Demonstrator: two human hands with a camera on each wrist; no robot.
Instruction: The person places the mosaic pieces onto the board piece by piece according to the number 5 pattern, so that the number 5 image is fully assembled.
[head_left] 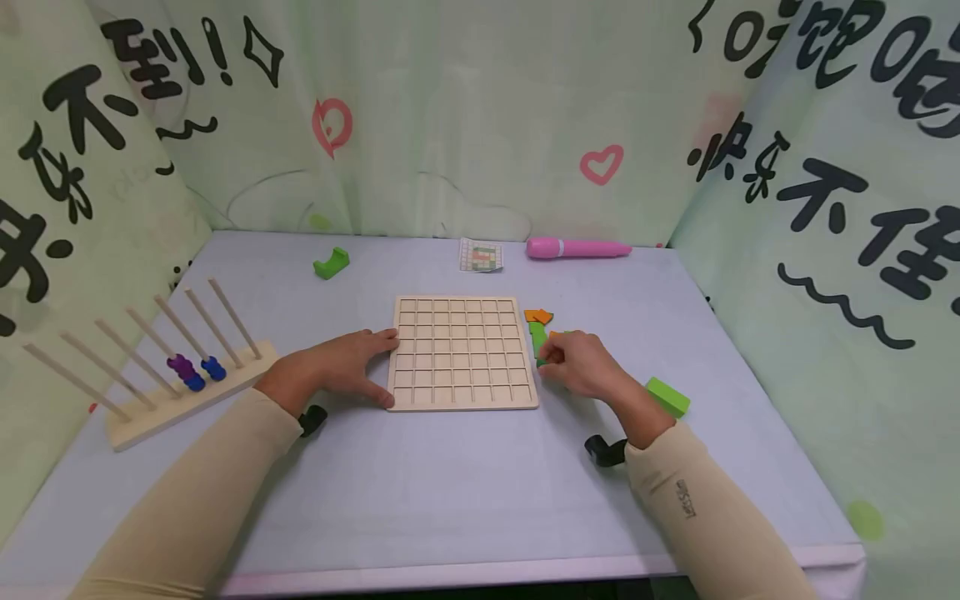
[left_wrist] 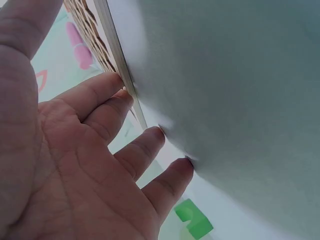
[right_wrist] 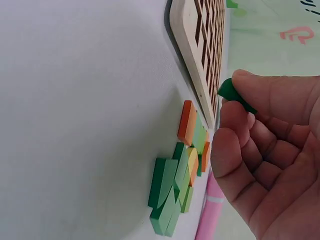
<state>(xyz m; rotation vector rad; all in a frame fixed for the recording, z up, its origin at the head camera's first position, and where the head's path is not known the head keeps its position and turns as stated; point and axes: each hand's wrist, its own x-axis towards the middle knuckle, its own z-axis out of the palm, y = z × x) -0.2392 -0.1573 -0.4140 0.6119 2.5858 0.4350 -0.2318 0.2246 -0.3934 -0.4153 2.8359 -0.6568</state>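
Observation:
A square wooden grid board [head_left: 465, 354] with rows of shallow square cells lies flat in the middle of the table. My left hand [head_left: 337, 364] rests at its left side, thumb by the near corner and relaxed fingertips [left_wrist: 116, 80] touching the edge. Just off the board's right edge, my right hand [head_left: 581, 364] pinches a small dark green piece [right_wrist: 231, 93] between thumb and index finger, above the tabletop. Beneath that hand lies a loose group of green, yellow and orange pieces [right_wrist: 170, 200], partly hidden in the head view.
At left stands a wooden peg rack [head_left: 191, 396] with purple and blue beads. Toward the back lie a green notched block [head_left: 332, 263], a small printed card [head_left: 481, 256] and a pink pen-shaped object [head_left: 577, 248]. A light green block [head_left: 667, 397] sits beside my right wrist.

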